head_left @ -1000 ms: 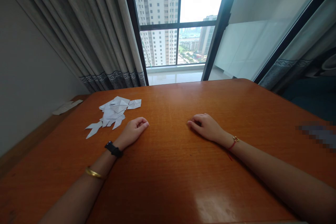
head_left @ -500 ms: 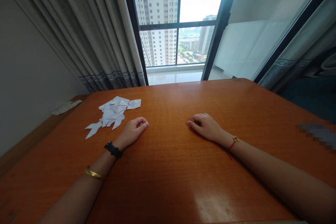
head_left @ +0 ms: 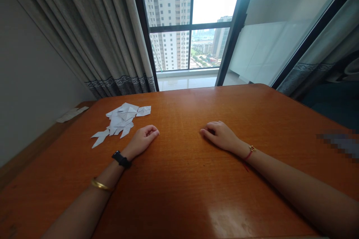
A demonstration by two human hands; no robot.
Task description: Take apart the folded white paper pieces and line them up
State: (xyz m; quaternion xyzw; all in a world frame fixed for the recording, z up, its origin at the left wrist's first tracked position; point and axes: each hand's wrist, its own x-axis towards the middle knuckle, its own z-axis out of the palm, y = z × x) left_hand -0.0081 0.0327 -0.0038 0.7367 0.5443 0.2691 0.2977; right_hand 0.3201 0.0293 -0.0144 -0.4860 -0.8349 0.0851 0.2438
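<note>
My left hand (head_left: pixel 143 140) rests on the brown wooden table (head_left: pixel 179 179), its fingers curled in with the thumb against the index finger. Nothing shows in it. Just beyond it, to the left, lies a loose pile of torn white paper pieces (head_left: pixel 122 119), apart from the hand. Across a stretch of tabletop, my right hand (head_left: pixel 220 134) also lies on the wood, loosely curled and holding nothing visible. A black watch (head_left: pixel 121 159) and a gold bangle (head_left: pixel 100 185) are on my left arm. My right wrist wears a red string bracelet (head_left: pixel 250 150).
At the table's left edge, a pale flat piece (head_left: pixel 72 114) lies on a lower wooden ledge. A blurred grey patch (head_left: pixel 340 145) covers something at the right. Beyond the table are a grey curtain (head_left: pixel 112 37) and a window (head_left: pixel 190 28).
</note>
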